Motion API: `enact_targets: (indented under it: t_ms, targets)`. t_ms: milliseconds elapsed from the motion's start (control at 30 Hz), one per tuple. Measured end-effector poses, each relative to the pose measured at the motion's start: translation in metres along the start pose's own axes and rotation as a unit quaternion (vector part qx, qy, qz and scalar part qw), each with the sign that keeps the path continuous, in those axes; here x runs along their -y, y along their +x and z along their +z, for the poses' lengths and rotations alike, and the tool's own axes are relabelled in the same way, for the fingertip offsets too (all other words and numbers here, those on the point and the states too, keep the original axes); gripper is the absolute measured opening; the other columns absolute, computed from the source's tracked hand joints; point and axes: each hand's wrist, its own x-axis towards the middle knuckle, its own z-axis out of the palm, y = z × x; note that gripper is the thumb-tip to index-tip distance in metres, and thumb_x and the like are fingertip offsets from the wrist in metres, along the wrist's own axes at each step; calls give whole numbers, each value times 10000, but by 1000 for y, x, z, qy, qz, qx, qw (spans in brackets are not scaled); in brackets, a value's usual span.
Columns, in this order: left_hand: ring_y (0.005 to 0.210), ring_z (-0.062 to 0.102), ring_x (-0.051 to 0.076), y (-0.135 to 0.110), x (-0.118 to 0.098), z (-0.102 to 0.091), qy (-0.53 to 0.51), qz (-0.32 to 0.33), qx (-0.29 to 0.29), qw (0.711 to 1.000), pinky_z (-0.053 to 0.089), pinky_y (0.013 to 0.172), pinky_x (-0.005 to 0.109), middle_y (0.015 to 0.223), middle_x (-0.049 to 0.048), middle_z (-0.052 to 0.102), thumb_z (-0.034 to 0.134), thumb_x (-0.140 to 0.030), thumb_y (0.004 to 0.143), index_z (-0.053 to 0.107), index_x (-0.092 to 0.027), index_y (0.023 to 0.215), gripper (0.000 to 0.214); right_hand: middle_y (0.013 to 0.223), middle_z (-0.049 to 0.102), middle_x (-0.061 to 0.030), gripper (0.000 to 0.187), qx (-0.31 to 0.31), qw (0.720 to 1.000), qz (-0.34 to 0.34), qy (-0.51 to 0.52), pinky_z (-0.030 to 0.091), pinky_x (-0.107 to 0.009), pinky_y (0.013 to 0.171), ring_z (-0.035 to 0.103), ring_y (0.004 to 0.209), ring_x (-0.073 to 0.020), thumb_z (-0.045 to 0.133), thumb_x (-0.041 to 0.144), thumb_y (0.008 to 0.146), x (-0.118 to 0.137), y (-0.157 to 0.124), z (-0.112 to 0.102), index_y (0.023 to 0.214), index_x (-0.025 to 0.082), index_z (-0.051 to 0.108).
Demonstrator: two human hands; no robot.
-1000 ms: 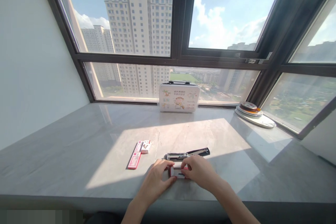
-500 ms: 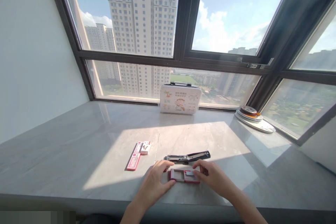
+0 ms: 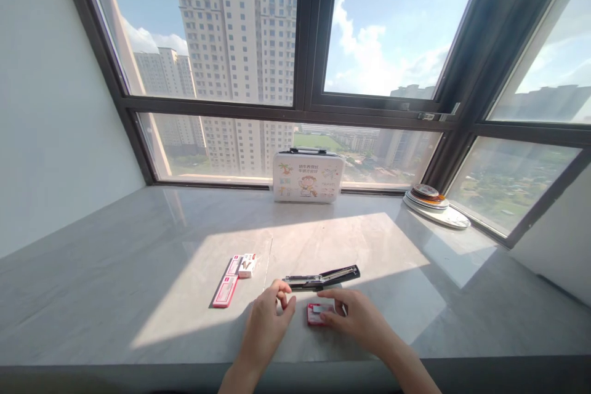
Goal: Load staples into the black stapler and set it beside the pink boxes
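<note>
My right hand (image 3: 353,317) grips a small red-and-white box (image 3: 313,320) by its right part, and its fingers hide that end. A short silvery strip (image 3: 318,308), apparently staples, lies on the box top. To the left, apart from the box, my left hand (image 3: 270,314) is curved with thumb and fingers separated and nothing visible between them. Just beyond both hands rests a black stapler (image 3: 321,279), unfolded, its metal channel exposed.
On the left lie two flat red-and-white boxes (image 3: 226,291) and a little white box (image 3: 247,265). A white case with a cartoon print (image 3: 308,178) stands against the window. Stacked plates (image 3: 434,206) sit in the right corner. The counter's front edge (image 3: 138,364) is close by.
The small box was extended between both hands; now it looks shorter, with its left section no longer showing. My left hand has come away from it. The whole view has shifted slightly.
</note>
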Motion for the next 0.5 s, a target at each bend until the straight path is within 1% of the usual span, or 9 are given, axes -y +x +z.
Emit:
enact_targets:
  t_ms: [67, 133, 200, 267, 333, 500]
  targets:
    - [821, 631, 180, 10, 7, -9, 46, -1, -25, 999, 435, 769, 283, 869, -25, 638, 612, -372, 900, 609, -272, 1168, 286, 752, 714, -1, 303, 12, 1000, -4, -21, 385, -281, 672, 636, 714, -198, 706, 463, 877, 5, 5, -1, 1111, 291, 793]
    - [903, 623, 203, 20, 11, -14, 69, 7, -15, 997, 421, 827, 303, 907, -15, 634, 663, -368, 860, 637, -277, 1185, 339, 763, 734, -10, 242, 20, 999, -19, -46, 363, -278, 651, 640, 709, -196, 681, 445, 896, 12, 13, -1, 1020, 287, 815]
    - [906, 616, 205, 25, 12, -15, 74, 18, 9, 997, 403, 821, 301, 869, -23, 632, 692, -362, 838, 683, -286, 1096, 269, 806, 758, -18, 241, 9, 997, -46, -53, 370, -276, 661, 655, 741, -202, 637, 426, 929, 21, 22, -2, 1018, 290, 815]
    - [868, 614, 194, 24, 10, -13, 71, 27, 27, 997, 381, 782, 288, 804, -39, 625, 713, -354, 827, 704, -297, 1010, 191, 881, 780, -25, 275, -13, 996, -69, -46, 393, -275, 692, 672, 789, -208, 589, 413, 963, 28, 34, -2, 1098, 295, 797]
    - [842, 609, 188, 20, 8, -11, 71, 31, 36, 996, 355, 754, 284, 770, -48, 621, 725, -346, 823, 705, -300, 965, 150, 948, 792, -31, 298, -17, 996, -81, -42, 417, -276, 725, 685, 817, -210, 562, 401, 977, 34, 46, -1, 1141, 294, 787]
    - [860, 605, 201, 11, 7, -9, 66, 16, 33, 997, 316, 748, 292, 779, -38, 636, 728, -322, 822, 697, -290, 947, 133, 997, 797, -26, 261, 41, 990, -123, -49, 453, -280, 822, 702, 911, -220, 588, 369, 957, 36, 66, 4, 1077, 307, 812]
